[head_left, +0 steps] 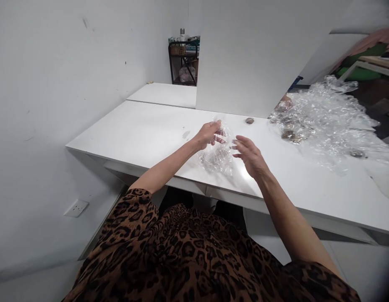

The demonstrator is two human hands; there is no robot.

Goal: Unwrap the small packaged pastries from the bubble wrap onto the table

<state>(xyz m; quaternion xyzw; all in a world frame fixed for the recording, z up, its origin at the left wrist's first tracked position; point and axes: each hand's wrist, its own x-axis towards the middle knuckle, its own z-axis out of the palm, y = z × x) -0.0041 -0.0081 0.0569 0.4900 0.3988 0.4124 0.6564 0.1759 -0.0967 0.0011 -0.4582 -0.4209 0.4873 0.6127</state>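
My left hand [210, 133] grips a crumpled clear plastic bag [217, 159], with some of its fingers showing through the film. The bag hangs down over the white table [144, 138], close to the front edge. Just to the right of the bag, my right hand [247, 153] has its fingers apart and bent towards it; nothing shows in that hand. A small brown, stone-like lump [249, 121] lies on the table beyond my hands, at the foot of the upright white panel.
A large heap of clear plastic film [329, 121] covers the right of the table, with brownish lumps among it. An upright white panel [247, 58] stands along the back. The wall [71, 84] borders the left side. A black shelf rack [183, 56] stands beyond.
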